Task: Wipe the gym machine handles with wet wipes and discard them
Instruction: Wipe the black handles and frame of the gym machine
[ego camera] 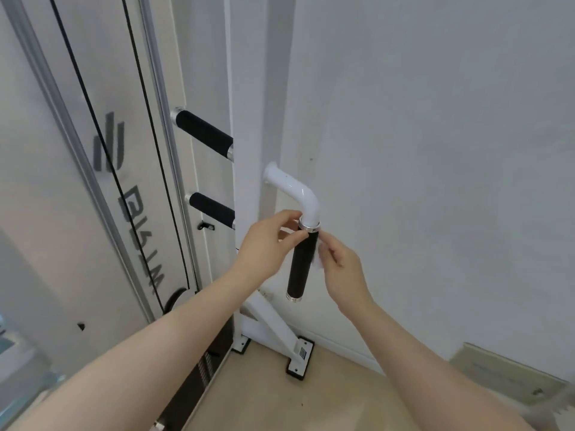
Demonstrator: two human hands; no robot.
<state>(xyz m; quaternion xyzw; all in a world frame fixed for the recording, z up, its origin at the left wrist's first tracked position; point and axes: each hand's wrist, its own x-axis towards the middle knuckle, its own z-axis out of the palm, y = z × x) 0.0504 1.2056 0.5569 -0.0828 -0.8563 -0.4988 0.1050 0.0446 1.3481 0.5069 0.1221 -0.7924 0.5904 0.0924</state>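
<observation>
**Now at the top collar of the hanging handle**

Right now the black handle (301,265) hangs almost straight down from the white elbow pipe (295,189), long axis vertical with a slight lean, chrome collar (309,225) at the top and a chrome cap at the bottom. It sits between my two hands.

My left hand (270,244) comes in from the left, thumb and forefinger closed toward each other right at the collar, touching the handle's top end. My right hand (340,267) is on the other side, a little lower, fingers (326,251) curled and pinching the white wet wipe (318,259) against the handle's right flank. Only a small patch of wipe shows past the grip; whether my left fingers also hold a corner of it, I cannot tell.

Judgement: the wipe is high on the grip, so the stroke ought to run downward along the axis to the cap. Two more black handles (203,133) on the frame, up left, well apart.
</observation>
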